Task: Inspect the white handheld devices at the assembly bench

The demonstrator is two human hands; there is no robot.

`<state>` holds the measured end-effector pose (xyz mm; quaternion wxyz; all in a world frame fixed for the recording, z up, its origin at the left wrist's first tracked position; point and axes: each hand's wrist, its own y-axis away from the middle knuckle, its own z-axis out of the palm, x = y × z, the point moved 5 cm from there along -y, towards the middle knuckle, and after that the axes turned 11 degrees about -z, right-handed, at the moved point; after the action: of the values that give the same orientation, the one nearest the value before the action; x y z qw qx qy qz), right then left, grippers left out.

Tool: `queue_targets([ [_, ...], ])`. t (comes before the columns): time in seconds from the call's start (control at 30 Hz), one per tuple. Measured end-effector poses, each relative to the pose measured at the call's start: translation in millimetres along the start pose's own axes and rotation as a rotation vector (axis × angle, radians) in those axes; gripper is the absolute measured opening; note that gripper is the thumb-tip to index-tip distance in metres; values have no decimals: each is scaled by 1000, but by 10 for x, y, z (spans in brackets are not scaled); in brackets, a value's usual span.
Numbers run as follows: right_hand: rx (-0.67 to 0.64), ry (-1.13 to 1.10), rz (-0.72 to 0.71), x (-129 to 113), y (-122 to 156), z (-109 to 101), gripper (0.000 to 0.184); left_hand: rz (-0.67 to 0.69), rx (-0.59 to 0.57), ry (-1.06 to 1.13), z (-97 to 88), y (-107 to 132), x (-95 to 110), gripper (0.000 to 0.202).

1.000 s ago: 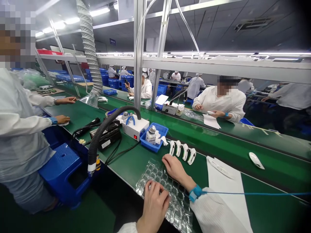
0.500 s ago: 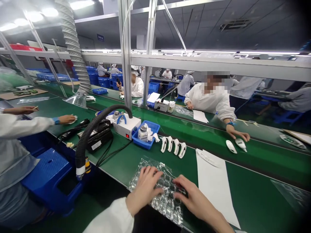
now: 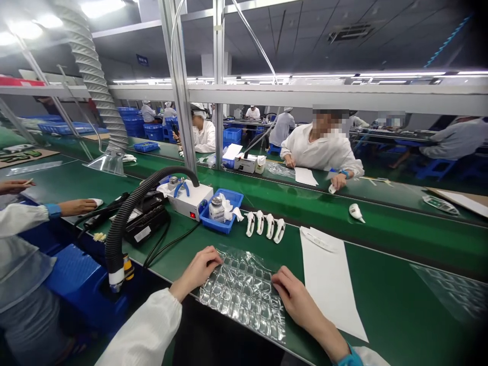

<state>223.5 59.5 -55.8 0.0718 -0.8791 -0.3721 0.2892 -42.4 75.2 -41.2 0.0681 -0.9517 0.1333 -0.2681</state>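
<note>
A clear plastic sheet with rows of squarish pockets point(image 3: 244, 295) lies flat at the front edge of the green bench. My left hand point(image 3: 200, 269) is closed on its upper left edge, fingers curled in. At the right edge, my right hand point(image 3: 292, 292) pinches the sheet between thumb and fingers. Just beyond the sheet stands a row of several white curved plastic housings point(image 3: 270, 226). Right of my right hand is a white paper sheet point(image 3: 331, 284) with a clear, elongated plastic piece point(image 3: 320, 241) on its far end.
A blue tray point(image 3: 217, 226) holds a metal-topped bottle and tissues, beside a white box point(image 3: 190, 201) with a black hose point(image 3: 129, 203). A green conveyor point(image 3: 305, 203) carries a white device point(image 3: 356, 212). Co-workers sit across and at left. Another clear plastic sheet point(image 3: 453, 290) lies right.
My hands have moved apart from over the middle of the plastic sheet to its left and right edges. The co-worker across has lifted one white piece off the conveyor.
</note>
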Motion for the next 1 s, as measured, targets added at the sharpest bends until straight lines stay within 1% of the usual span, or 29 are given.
queue_targets([
  [0.1, -66, 225, -182, -116, 66, -1, 30, 55, -12, -103, -14, 78, 38, 34],
  [0.17, -119, 312, -229, -176, 103, -6, 36, 78, -16, -195, -4, 166, 91, 46],
  [0.23, -161, 398, -240, -238, 122, -6, 39, 85, -20, -287, 32, 256, 163, 52],
  [0.3, -184, 529, -233, -301, 114, 14, 45, 86, -33, -369, 88, 320, 247, 50],
  [0.37, -200, 654, -217, -360, 73, 61, 59, 81, -46, -442, 148, 344, 331, 45],
  [0.43, -225, 712, -208, -410, 5, 128, 72, 74, -51, -507, 202, 335, 408, 42],
  [0.47, -239, 717, -207, -428, -32, 160, 74, 68, -48, -537, 225, 326, 439, 45],
  [0.53, -265, 706, -198, -439, -91, 195, 70, 56, -38, -588, 259, 312, 483, 54],
  [0.6, -282, 679, -170, -408, -98, 173, 67, 50, -26, -620, 280, 314, 500, 56],
  [0.67, -291, 635, -143, -347, -36, 99, 66, 49, -16, -639, 298, 325, 496, 52],
  [0.83, -290, 531, -118, -185, 239, -138, 61, 56, 2, -668, 379, 293, 507, 49],
  [0.93, -286, 466, -73, -148, 330, -245, 57, 68, 0, -692, 420, 232, 548, 47],
  [1.0, -284, 381, -40, -161, 361, -311, 50, 72, 0, -690, 421, 210, 543, 48],
])
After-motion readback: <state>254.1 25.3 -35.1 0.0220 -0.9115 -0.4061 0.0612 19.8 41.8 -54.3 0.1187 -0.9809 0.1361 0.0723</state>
